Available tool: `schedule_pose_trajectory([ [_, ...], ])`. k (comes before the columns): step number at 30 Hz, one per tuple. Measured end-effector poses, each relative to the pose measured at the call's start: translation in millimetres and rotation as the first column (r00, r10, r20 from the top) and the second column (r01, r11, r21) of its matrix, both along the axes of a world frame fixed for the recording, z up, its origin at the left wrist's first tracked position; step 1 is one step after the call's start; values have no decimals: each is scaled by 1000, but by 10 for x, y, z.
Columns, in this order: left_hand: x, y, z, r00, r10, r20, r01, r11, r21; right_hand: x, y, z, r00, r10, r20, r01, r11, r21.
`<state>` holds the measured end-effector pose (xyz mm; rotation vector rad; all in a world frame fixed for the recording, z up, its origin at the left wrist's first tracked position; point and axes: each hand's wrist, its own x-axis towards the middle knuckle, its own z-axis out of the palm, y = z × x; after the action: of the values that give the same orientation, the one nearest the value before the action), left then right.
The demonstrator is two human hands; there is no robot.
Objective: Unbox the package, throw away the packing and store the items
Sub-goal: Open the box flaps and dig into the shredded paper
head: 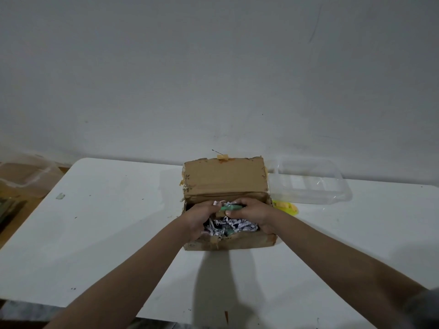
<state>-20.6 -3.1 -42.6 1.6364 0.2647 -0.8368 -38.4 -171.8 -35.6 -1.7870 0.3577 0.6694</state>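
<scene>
Presently: box (225, 184), lid up, on table (107, 233); left hand (200, 216) and right hand (251, 211) pinch green item (229, 207) above shreds (234, 225); clear tray (311, 180) beside.

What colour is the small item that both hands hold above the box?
Green item, head view.

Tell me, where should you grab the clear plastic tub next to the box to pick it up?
Probably by the near long rim of the clear plastic tub, reaching in from the front with the right hand. It sits open side up on the white table, so the lip is the one edge to pinch. The cardboard box blocks its left side.
</scene>
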Motion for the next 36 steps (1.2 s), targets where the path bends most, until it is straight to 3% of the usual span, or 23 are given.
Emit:
schedule_pose_trajectory([
  [7, -56, -24, 5, 999, 39, 36, -40, 998, 40, -5, 13, -15, 999, -36, 5, 36, 999, 16],
  [17, -23, 74, 82, 985, 165, 59, -159, 983, -95, -38, 3, 47, 980, -187, 65, 172, 967, 186],
  [23, 60, 126, 286, 982, 109, 154, -97, 992, -81, -55, 49, 165, 957, -256, 133, 214, 940, 267],
  [29, 125, 236, 472, 984, 83, 157, -69, 993, -97, -15, 137, 314, 940, -263, 217, 198, 939, 280],
  [36, 93, 362, 441, 963, 165, 213, -110, 963, -248, 2, 246, 342, 925, -250, 287, 168, 945, 280],
])
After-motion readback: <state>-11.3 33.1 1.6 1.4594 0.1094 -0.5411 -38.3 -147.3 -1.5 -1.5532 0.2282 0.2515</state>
